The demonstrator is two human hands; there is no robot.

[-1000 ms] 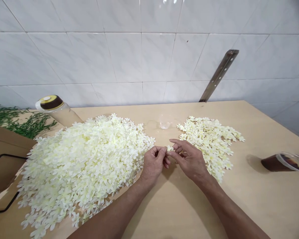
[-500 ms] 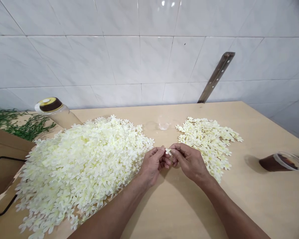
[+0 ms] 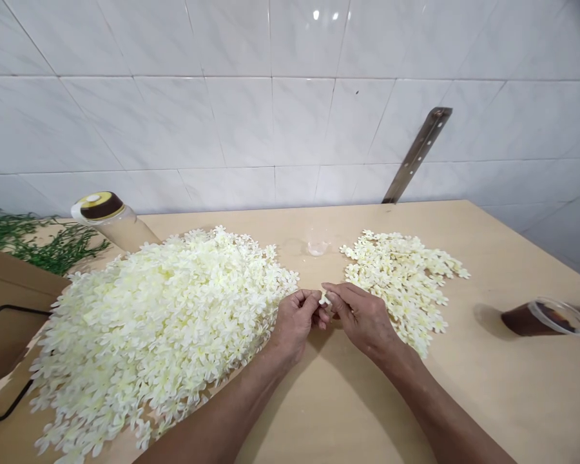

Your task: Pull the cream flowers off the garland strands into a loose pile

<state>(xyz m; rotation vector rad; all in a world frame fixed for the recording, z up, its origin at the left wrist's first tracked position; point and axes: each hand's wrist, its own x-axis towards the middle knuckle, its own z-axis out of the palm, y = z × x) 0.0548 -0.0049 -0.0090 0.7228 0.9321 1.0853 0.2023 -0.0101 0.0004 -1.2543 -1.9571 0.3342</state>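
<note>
The tiled wall (image 3: 236, 122), white with faint grey veining, rose behind everything I had before me. Against it stood my pale wood bench (image 3: 488, 393), and across its left half spread the large heap of cream-white flowers (image 3: 169, 316), loose and piled high. The smaller heap (image 3: 401, 277), of like flowers but flatter, lay to the right of centre, just beyond my right fingers. At the left edge there was a brown cardboard piece (image 3: 24, 274) beside a bent black frame (image 3: 17, 308), with green foliage (image 3: 53, 248) behind. A perforated metal strip (image 3: 415, 158) slanted up in front of the wall from the bench's far edge.

My left grip (image 3: 297, 322) was near the large heap's right side, and my right grip (image 3: 365, 319) was before the smaller one, the two almost meeting in the gap between. Behind the large heap stood a clear bottle (image 3: 125, 231) with a brown and yellow cap; well off to my right was a clear cup (image 3: 536, 318) of dark drink. Near the far middle sat a small transparent dish (image 3: 318, 247). Smallest of all, a single flower (image 3: 324, 299) was pinched between my fingertips above the bench, both grips closed on it.
</note>
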